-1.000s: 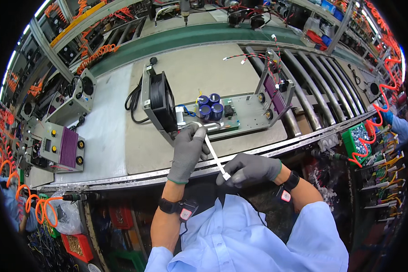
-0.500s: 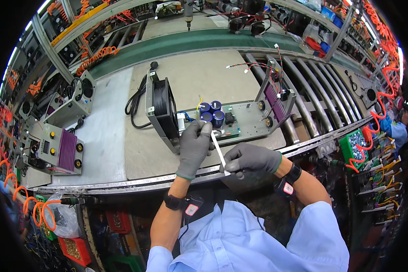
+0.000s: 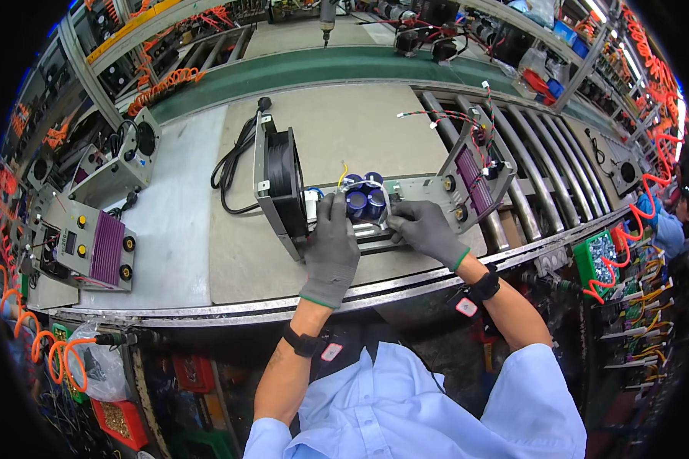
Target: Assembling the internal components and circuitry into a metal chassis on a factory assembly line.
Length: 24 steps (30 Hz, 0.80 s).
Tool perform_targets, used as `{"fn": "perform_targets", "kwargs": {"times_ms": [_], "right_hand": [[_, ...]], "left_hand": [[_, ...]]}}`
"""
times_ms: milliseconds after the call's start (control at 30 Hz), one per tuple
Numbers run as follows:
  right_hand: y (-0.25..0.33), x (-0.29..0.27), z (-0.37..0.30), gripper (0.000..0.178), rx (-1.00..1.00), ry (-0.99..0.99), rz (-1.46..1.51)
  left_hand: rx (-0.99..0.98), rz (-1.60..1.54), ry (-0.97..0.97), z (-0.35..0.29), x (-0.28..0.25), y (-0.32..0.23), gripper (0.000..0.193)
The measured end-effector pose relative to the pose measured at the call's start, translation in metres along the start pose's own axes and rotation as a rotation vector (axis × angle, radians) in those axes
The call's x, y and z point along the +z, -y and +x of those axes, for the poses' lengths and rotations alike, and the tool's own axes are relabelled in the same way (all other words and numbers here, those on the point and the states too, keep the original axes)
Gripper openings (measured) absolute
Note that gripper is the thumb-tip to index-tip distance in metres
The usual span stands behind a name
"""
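A cluster of several dark purple cylindrical capacitors stands on the circuit board of an open metal chassis. Around their upper part runs a narrow white strip, looped over the far side and down the right. My left hand, in a grey glove, is at the left of the cluster, its fingers closed by the strip's left part; its fingertips are partly hidden. On the right side, my gloved right hand pinches the strip low beside the capacitors. A black fan is fixed to the chassis's left end, and a purple heat sink to its right.
Two similar metal units stand at left, the nearer with a purple finned side. A black cable lies behind the fan. Metal rollers continue to the right, near a green bin of small parts. A driver tool hangs at the back.
The white strip went from being held straight between both hands in front of the chassis to being looped around the capacitors. My right hand moved up and forward to the board.
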State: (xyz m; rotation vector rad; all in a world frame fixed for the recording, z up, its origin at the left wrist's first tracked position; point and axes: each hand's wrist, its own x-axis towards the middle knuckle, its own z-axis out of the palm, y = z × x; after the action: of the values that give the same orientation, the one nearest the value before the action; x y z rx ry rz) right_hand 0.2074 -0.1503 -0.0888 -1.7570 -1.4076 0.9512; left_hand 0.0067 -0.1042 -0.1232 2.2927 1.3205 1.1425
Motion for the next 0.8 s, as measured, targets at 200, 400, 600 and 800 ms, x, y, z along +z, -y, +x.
{"fn": "perform_targets", "kwargs": {"times_ms": [200,400,600,800], "right_hand": [[-0.004,0.002,0.004,0.022,-0.076,0.004,-0.103],[-0.011,0.009,0.003,0.016,-0.380,-0.117,-0.492],[-0.010,0.019,-0.014,0.026,-0.567,-0.205,-0.805],[-0.015,0.027,-0.021,0.037,-0.634,-0.207,-1.045]], "left_hand": [[0.063,0.086,0.035,-0.003,0.011,0.009,0.049],[0.074,0.105,0.071,-0.005,0.011,0.009,0.050],[0.003,0.066,0.107,-0.005,0.003,0.003,0.048],[0.047,-0.041,-0.056,-0.044,-0.038,-0.008,0.036]]}}
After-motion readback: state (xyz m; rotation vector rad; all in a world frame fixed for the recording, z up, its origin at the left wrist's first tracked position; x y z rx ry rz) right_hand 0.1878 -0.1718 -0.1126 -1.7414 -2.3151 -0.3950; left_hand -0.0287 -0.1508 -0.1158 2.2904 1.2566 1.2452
